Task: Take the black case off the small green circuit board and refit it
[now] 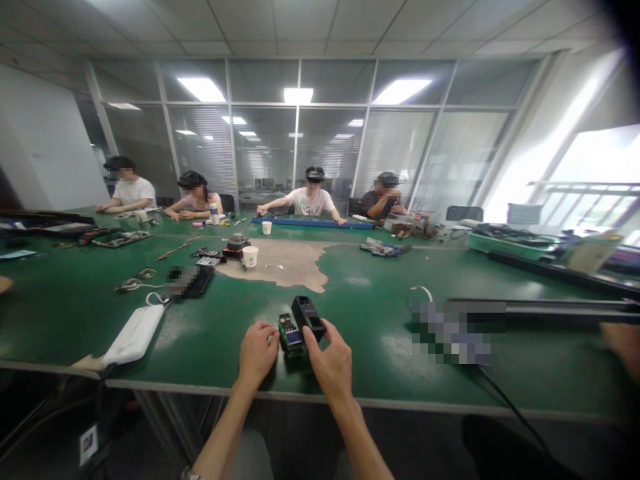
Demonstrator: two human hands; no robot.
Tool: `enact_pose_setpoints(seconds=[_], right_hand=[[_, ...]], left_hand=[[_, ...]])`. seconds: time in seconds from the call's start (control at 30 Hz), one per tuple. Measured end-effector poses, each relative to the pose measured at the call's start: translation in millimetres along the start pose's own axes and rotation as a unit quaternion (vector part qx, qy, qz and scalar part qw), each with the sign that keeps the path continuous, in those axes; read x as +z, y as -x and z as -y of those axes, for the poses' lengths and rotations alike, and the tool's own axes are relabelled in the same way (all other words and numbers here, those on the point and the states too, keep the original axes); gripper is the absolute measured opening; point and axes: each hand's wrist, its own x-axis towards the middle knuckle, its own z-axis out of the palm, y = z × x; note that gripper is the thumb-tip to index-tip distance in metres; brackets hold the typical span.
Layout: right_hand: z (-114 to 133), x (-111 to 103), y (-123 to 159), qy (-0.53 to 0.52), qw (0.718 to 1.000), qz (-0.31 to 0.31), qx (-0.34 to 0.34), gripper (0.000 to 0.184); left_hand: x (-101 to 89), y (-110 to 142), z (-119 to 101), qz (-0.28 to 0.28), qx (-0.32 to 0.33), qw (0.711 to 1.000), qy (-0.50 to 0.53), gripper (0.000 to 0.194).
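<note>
My right hand (330, 357) grips a black plastic housing (308, 316), thumb on its near side, and holds it tilted. Just left of the housing is a small circuit board module (291, 339) with a blue part and green board edges. My left hand (257, 353) is closed, its curled fingertips at the left edge of that module; part of the grip is hidden. Both hands are above the green table (370, 367), near its front edge.
A white power adapter-like block (134, 333) with a cable lies to the left, glasses (137, 280) beyond it. Paper cups (251, 257) stand farther back. Dark metal bars (545, 310) lie at right. Several people sit across the table, one holding a long blue bar (315, 223).
</note>
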Motion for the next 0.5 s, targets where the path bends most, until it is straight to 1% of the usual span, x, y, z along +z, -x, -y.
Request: enact_pose_setpoints(seconds=[0.13,0.23,0.37,0.5], right_hand=[[19,9,5,-0.008,0.999,0.023,-0.026,0.047],[27,14,8,0.007,0.999,0.039,-0.023,0.044],[32,16,10,0.073,0.995,0.055,-0.030,0.039],[28,18,16,0.138,0.987,0.067,-0.045,0.038]], left_hand=[[1.0,1,1,-0.007,0.001,1.000,-0.003,0.026],[1.5,1,2,-0.008,0.002,1.000,-0.003,0.025],[0.7,1,2,-0.005,0.003,1.000,-0.002,0.025],[-1.6,0,1,0.006,0.002,1.000,-0.001,0.026]])
